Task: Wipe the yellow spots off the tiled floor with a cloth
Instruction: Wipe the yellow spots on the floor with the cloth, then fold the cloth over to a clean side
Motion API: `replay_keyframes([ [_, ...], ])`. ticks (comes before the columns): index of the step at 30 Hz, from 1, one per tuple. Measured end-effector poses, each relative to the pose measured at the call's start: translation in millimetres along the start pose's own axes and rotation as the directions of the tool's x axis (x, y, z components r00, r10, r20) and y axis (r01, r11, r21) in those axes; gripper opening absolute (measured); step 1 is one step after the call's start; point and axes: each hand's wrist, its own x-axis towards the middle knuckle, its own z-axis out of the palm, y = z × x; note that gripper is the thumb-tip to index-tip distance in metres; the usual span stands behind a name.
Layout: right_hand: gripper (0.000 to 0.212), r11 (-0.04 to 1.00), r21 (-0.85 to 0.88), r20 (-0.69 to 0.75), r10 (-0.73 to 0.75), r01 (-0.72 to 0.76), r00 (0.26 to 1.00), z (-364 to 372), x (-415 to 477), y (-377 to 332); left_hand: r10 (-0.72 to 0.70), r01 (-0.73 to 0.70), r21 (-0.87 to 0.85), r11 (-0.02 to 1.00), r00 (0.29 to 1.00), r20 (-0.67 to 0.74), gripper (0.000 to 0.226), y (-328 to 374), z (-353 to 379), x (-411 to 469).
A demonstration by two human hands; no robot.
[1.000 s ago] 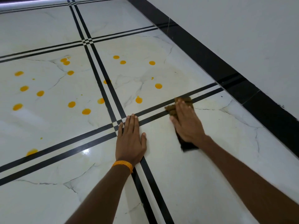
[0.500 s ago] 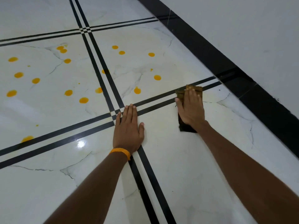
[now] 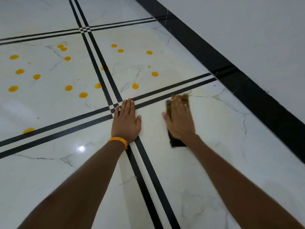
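While the right hand (image 3: 179,120) lies flat, fingers together and stretched out, it presses a dark brown, folded rectangular cloth (image 3: 177,143) against the glossy white marble-patterned tiled floor (image 3: 222,129); nothing is gripped, the palm only bears down on the fabric. Only two parts of the cloth show: a lighter, yellowish-brown end beyond the fingertips and a darker corner sticking out beside the wrist. Both hand and cloth are slightly blurred. They sit on the tile just on the near side of a pair of thin black inlay stripes (image 3: 173,91), and the cloth's far end almost touches them. Beyond those stripes lie the round yellow spots (image 3: 135,86), small, flat and shiny like wet drops, scattered over two tiles, apart from the cloth. Nearby, the left hand (image 3: 126,121) rests open and empty, palm down, on the crossing of the black stripes, with a braided orange wristband (image 3: 118,140) on its wrist. Along the right runs a wide black skirting band (image 3: 206,52) beneath a plain white wall (image 3: 247,30).
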Motion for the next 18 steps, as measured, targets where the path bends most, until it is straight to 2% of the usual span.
replay_keyframes([
  [2,0.081,0.975,0.02,0.055,-0.224,0.223,0.973,8,-41,-16,0.006,-0.005,-0.03,1.0,1.0,0.024,0.07,-1,-1,3],
  [4,0.077,0.956,0.033,0.077,-0.293,0.291,0.953,9,-73,-1,-0.018,0.023,-0.121,0.992,0.999,0.041,0.067,0,-5,1],
  [6,0.072,0.975,0.04,0.036,-0.222,0.221,0.974,4,-87,23,-0.061,0.077,-0.286,0.955,0.996,0.063,0.063,6,-15,-6],
  [8,0.071,0.989,0.034,0.003,-0.144,0.144,0.99,2,-89,28,-0.066,0.08,-0.368,0.926,0.997,0.05,0.06,7,-27,-19],
  [11,0.063,0.988,0.149,-0.046,-0.035,0.042,0.998,-1,-84,12,0.049,-0.022,-0.303,0.953,0.995,0.083,0.053,3,-48,-26],
  [13,0.043,0.981,0.19,-0.118,-0.009,0.031,0.993,-9,-78,3,0.094,-0.061,-0.253,0.966,0.988,0.121,0.049,-2,-66,-21],
  [15,0.019,0.989,0.147,-0.169,0.031,-0.005,0.985,-21,-72,1,0.118,-0.084,-0.202,0.976,0.979,0.165,0.046,-4,-81,-13],
  [18,0.007,0.99,0.13,-0.071,0.062,-0.052,0.996,-35,-62,-4,0.11,-0.087,-0.09,0.992,0.95,0.291,0.043,-3,-99,-4],
])
